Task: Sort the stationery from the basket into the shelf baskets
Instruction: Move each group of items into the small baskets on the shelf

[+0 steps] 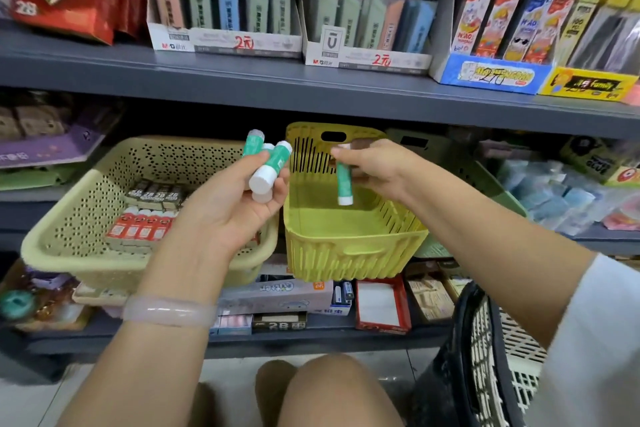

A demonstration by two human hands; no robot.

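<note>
My left hand grips a bunch of green glue sticks with white caps, held up between the two shelf baskets. My right hand pinches one more green glue stick, which hangs upright over the inside of the yellow-green slotted basket. That basket holds nothing else that I can see. To its left, the beige perforated basket holds rows of 2B lead boxes and red-and-white boxes.
A black-rimmed white mesh basket stands on the floor at the lower right, beside my knees. The grey shelf above carries display boxes of erasers and leads. Boxed stationery fills the shelf below the baskets.
</note>
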